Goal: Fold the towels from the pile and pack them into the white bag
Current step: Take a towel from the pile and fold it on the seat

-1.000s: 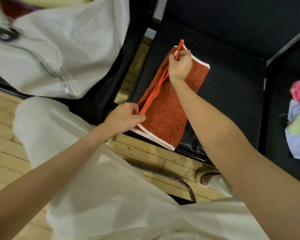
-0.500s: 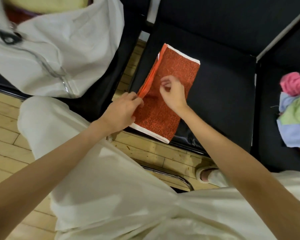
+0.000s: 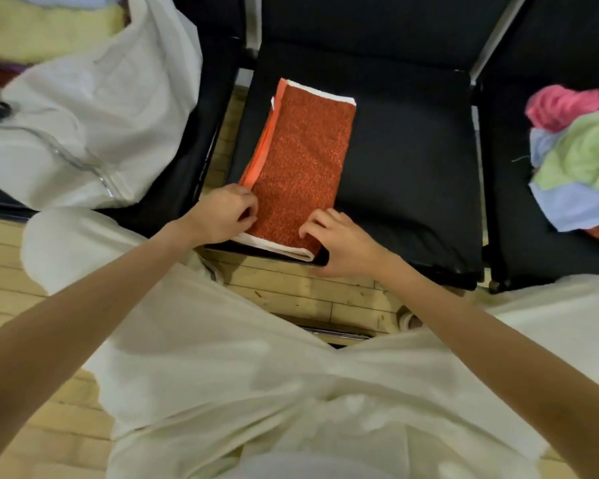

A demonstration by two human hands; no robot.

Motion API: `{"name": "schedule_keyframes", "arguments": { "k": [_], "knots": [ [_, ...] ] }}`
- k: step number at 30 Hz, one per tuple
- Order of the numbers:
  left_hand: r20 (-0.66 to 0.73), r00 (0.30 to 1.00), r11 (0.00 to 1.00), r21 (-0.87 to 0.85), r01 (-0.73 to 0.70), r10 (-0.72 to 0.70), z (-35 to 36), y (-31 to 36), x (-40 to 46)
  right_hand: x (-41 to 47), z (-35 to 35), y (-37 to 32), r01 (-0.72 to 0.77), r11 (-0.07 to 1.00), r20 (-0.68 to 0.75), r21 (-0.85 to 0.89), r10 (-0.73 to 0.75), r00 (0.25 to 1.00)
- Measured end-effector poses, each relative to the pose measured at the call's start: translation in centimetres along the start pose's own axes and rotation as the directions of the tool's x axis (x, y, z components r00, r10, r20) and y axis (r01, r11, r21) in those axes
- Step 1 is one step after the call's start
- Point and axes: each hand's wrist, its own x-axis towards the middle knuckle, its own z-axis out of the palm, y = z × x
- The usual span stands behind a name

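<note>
An orange-red towel (image 3: 303,157) with white end bands lies folded lengthwise on the middle black chair seat (image 3: 408,167). My left hand (image 3: 223,214) pinches the towel's near left corner. My right hand (image 3: 339,243) grips the near right corner, fingers on top and thumb at the seat's edge. The white bag (image 3: 83,122) with a zip sits on the chair to the left; yellow and other folded cloth shows inside its mouth. The pile of towels (image 3: 578,157), pink, green and pale blue, lies on the chair at the right.
Wooden floor (image 3: 291,295) shows between the chairs and my legs in white trousers (image 3: 256,392). A metal chair frame bar runs under the seat's front edge. The chair backs rise at the top of the view.
The towel's lifted long edge has been laid down flat. My right hand moved from the far end down to the near right corner. My left hand stayed at the near left corner.
</note>
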Motion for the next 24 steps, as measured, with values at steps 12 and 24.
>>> {"name": "schedule_keyframes", "arguments": {
  "k": [12, 24],
  "knots": [
    [0.018, 0.999, 0.995, -0.091, -0.033, 0.035, 2.1, 3.3, -0.4, -1.5, -1.1, 1.9, -0.161, 0.939, -0.197, 0.303, 0.227, 0.954],
    [0.009, 0.958, 0.635, -0.747, 0.196, -0.285, -1.7, 7.0, 3.6, -3.1, -2.3, 3.1, -0.284, 0.585, -0.330, 0.759, 0.723, 0.607]
  ]
}}
